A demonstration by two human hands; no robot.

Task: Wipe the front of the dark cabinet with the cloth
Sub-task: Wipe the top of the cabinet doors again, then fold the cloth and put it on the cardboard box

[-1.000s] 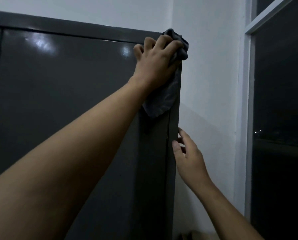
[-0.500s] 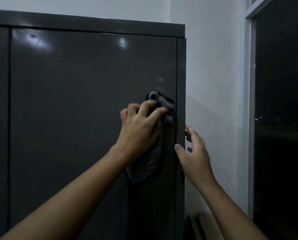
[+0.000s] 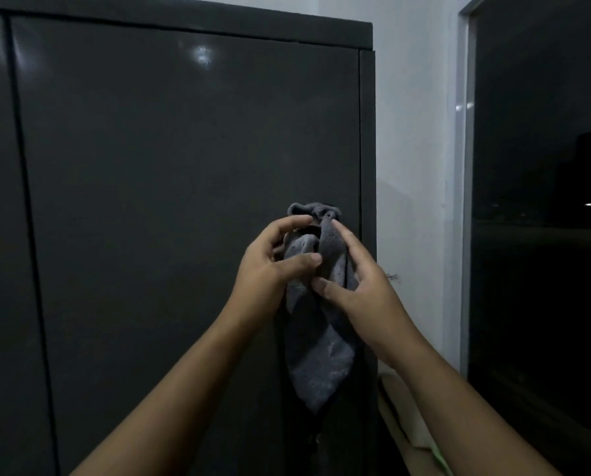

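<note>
Cloth (image 3: 318, 355): grey and bunched, and both hands are on it. It's up in front of the cabinet (image 3: 167, 166), close to the door's right edge, at about mid-height in view. The top is crumpled above the fingers and a long tail hangs straight down below the hands. Can't tell if it touches the door.
Left hand (image 3: 273, 269): fingers curled round the upper bunch from the left, thumb pressed across the front of the fabric. A firm hold.
Right hand (image 3: 362, 286): coming in from the right, forefinger stretched up along the cloth to its top fold, thumb tucked against the fabric lower down, pinching it.
2 hands: thumbs almost meeting on the cloth.
Cabinet: dark, glossy, filling the left and middle of view, with 1 vertical seam far left and small glints of light near the top.
Wall (image 3: 414, 132): pale, just right of the cabinet.
Window (image 3: 544, 166): black glass at far right, white frame.
Cardboard (image 3: 400, 417): low down, between cabinet and window.
</note>
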